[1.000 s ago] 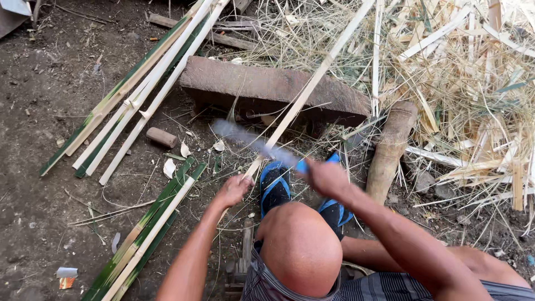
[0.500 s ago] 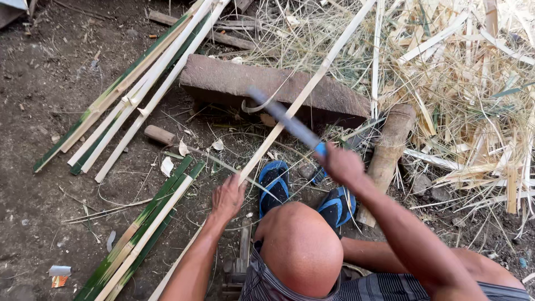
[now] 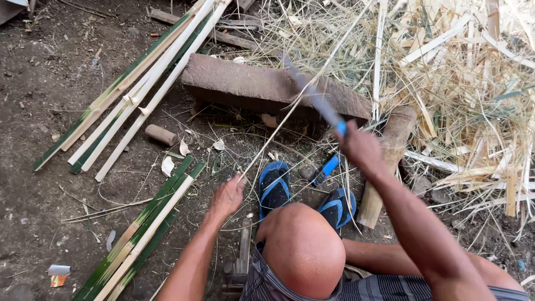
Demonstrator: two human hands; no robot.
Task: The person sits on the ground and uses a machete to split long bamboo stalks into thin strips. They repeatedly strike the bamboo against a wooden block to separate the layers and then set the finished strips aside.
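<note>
Dirt ground (image 3: 50, 78): right hand (image 3: 361, 149) grips knife (image 3: 312, 95), left hand (image 3: 225, 196) pinches strip (image 3: 290, 108).

You have one view only, from your head, looking steeply down past your knee (image 3: 301, 251) at the dirt ground (image 3: 44, 212), close in, with straw (image 3: 473, 83) at upper right.

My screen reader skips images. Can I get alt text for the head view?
A squatting person's left hand holds a thin bamboo strip while the right hand swings a blue-handled blade above a wooden block.
</note>
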